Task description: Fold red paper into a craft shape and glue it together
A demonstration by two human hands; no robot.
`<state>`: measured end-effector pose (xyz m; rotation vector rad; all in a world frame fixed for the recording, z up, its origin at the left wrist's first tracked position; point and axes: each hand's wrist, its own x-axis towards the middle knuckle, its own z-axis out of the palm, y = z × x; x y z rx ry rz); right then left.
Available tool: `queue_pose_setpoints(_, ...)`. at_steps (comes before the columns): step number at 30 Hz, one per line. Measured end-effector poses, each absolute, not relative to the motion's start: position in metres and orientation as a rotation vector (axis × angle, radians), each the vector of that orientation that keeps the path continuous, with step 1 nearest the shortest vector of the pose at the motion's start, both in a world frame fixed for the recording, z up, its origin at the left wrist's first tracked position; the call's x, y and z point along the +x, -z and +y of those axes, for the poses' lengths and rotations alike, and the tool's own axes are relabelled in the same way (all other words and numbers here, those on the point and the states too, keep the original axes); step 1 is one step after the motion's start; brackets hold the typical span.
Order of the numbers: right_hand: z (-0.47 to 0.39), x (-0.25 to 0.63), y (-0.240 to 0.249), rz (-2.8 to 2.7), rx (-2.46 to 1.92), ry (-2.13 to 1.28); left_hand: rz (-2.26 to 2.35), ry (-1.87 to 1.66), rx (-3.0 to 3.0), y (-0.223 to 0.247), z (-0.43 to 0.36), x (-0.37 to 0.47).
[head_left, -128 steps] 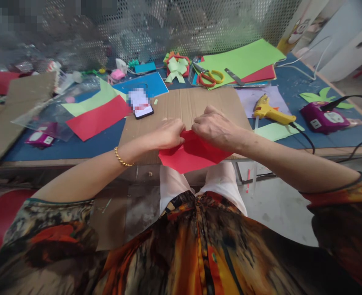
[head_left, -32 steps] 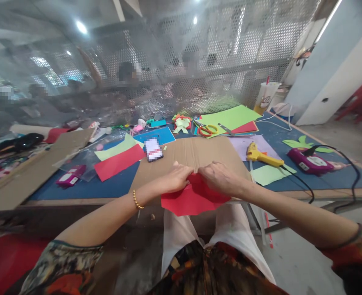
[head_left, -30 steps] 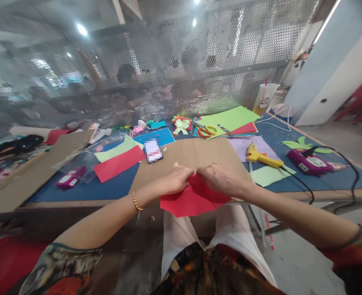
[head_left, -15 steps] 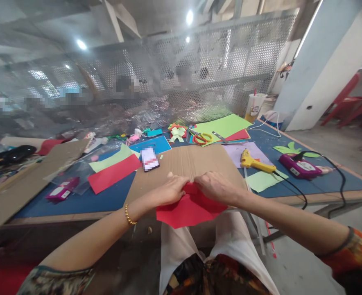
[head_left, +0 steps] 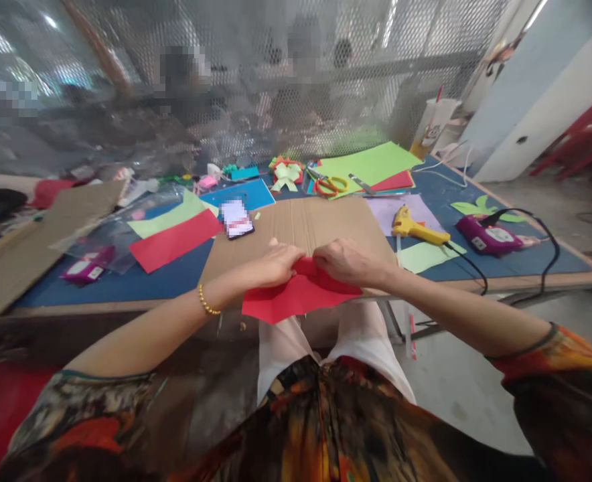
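Both my hands grip the folded upper edge of a red sheet [head_left: 296, 300] at the front edge of a cardboard piece [head_left: 296, 217]. My left hand [head_left: 277, 263], with a gold bead bracelet at its wrist, has its fingers closed on the fold. Close beside it, my right hand [head_left: 343, 261] is closed on the same fold. A short stretch of the fold shows between them, while the sheet's lower part hangs toward my lap. The fingertips are partly hidden.
A phone [head_left: 236, 219] lies on the cardboard's left. Right are a yellow glue gun [head_left: 421, 231] and a purple device [head_left: 489, 235] with a black cable. Scissors [head_left: 331, 184] and green sheets [head_left: 376, 164] lie behind; another red sheet [head_left: 175, 241] is left. A drink cup [head_left: 431, 127] stands back right.
The view has tilted down, so the table and hands appear higher and more of my shirt shows. Both hands keep hold of the red sheet's fold.
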<state>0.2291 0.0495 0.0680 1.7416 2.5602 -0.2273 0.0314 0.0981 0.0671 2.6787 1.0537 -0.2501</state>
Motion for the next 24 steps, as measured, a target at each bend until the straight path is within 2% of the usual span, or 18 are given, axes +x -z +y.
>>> queue_pose_setpoints(13,0.052,0.233,-0.067,2.616,1.752,0.267,1.109,0.319,2.661,-0.080,0.093,0.039)
queue_pose_setpoints(19,0.053,0.241,-0.078,2.756,1.776,0.432,1.109,0.300,2.660,-0.073,0.100,0.037)
queue_pose_setpoints(24,0.061,0.235,-0.071,2.829,1.650,0.221,1.084,0.275,2.667,-0.069,0.103,0.035)
